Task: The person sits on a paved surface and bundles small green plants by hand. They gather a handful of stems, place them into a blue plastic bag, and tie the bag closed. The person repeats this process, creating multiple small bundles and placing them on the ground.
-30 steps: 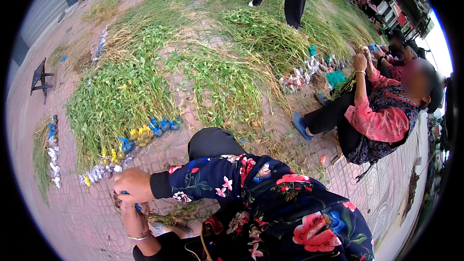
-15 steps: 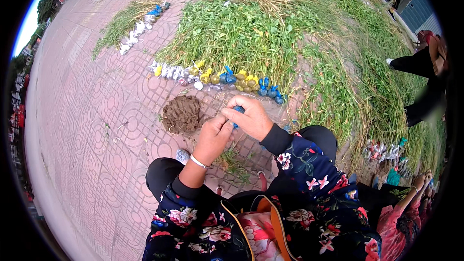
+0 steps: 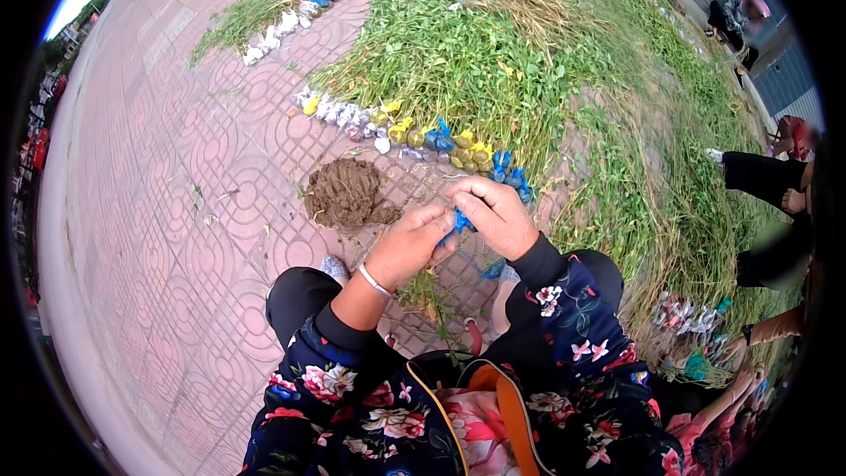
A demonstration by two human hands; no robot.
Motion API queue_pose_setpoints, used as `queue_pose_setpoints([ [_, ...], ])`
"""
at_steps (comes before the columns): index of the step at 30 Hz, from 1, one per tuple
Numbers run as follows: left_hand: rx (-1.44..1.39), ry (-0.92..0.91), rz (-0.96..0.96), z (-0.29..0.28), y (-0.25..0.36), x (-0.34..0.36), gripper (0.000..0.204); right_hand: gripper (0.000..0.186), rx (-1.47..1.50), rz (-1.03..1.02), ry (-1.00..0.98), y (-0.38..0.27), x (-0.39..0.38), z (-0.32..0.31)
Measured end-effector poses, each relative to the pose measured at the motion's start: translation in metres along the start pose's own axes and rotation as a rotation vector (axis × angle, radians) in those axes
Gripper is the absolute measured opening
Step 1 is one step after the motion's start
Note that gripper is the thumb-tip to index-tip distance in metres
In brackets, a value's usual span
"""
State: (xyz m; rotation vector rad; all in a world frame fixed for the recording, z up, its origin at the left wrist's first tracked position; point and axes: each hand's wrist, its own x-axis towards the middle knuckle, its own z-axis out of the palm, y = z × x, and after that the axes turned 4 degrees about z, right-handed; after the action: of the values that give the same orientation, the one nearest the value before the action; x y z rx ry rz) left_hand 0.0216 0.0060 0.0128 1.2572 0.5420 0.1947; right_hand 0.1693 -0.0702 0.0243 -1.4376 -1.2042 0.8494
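A piece of blue plastic bag [image 3: 461, 222] is pinched between my two hands in front of my knees. My left hand [image 3: 410, 245], with a white bracelet at its wrist, grips it from the left. From the other side, the thumb and fingers of my right hand [image 3: 500, 217] close on its upper part. Whatever the plastic wraps is hidden by my fingers. Green plant stems [image 3: 430, 298] show below my hands, between my feet; whether they join the blue plastic I cannot tell. A heap of wet brown mud [image 3: 345, 194] lies just beyond my left hand.
Cut green plants [image 3: 467, 62] lie ahead, their ends wrapped in white, yellow and blue plastic bundles [image 3: 441, 139]. A smaller bunch [image 3: 264, 13] lies far left on the patterned paving [image 3: 176, 203]. More plants [image 3: 634, 176] spread right, beside other people. Blue plastic [image 3: 493, 271] lies by my right foot.
My hands have shifted slightly right and lower in view, and more blue plastic shows between them. The view has turned a little. At the right, a co-worker's arm now reaches toward the bundles.
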Motion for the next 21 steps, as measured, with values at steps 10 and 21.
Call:
queue_pose_setpoints([
  [10,0.113,-0.102,0.082,0.003,0.003,-0.002,0.031,0.014,-0.146,-0.011,0.009,-0.001,-0.002,0.0],
  [21,0.249,-0.018,0.165,0.002,-0.001,0.0,0.022,0.025,0.044,0.022,-0.095,0.005,-0.001,-0.004],
])
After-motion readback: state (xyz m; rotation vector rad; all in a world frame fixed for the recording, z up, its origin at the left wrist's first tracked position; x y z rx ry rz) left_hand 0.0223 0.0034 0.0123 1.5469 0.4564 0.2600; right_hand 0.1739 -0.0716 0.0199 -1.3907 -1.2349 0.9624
